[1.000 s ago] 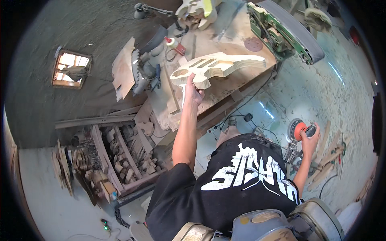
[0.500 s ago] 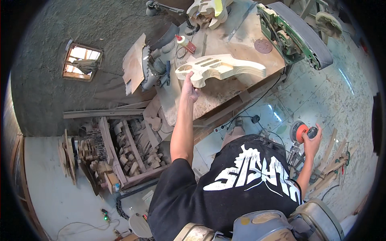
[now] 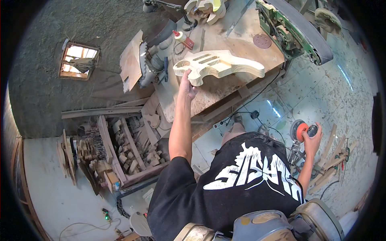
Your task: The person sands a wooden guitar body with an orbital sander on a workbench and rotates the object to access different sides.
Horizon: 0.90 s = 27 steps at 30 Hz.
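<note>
My left hand clamps the electric-guitar body, my right hand the orbital sander (well apart): likely checking before sanding, which needs firm support.

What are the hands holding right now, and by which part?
The left hand holds a wooden guitar body by its near edge, toward the left end; the right hand holds an orange sander by its black top.

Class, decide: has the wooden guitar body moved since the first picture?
Yes: the right end of the wooden guitar body has shifted left and downward in view, relative to the round disc on the table.
</note>
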Motion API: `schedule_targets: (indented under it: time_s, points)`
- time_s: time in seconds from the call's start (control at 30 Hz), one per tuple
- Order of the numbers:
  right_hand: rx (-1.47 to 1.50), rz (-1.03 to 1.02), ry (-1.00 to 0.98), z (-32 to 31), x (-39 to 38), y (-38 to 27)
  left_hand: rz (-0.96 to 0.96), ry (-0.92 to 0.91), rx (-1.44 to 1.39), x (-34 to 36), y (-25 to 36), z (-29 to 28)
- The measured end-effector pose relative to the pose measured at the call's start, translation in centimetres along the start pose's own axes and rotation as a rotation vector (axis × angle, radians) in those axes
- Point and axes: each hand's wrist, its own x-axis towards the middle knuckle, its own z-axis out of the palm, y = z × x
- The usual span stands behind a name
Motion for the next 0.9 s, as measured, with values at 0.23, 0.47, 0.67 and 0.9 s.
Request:
schedule_targets:
  time_s: [0.23, 0.47, 0.67, 0.9]
  points:
    - [0.004, -0.03, 0.024, 0.3, 0.1, -0.8, 0.007, -0.082, -0.051, 0.6, 0.0, -0.1]
    - [-0.03, -0.052, 0.026, 1.2, -0.5, -3.3, 0.008, -0.042, -0.047, 1.2, 1.8, 0.0]
    - [-0.005, -0.09, 0.056, 2.6, -1.3, -5.9, -0.033, -0.11, -0.077, 1.7, 2.5, 1.1]
    - [0.027, -0.1, 0.048, 4.3, -3.0, -10.3, -0.096, -0.273, -0.041, 2.7, 3.7, -0.5]
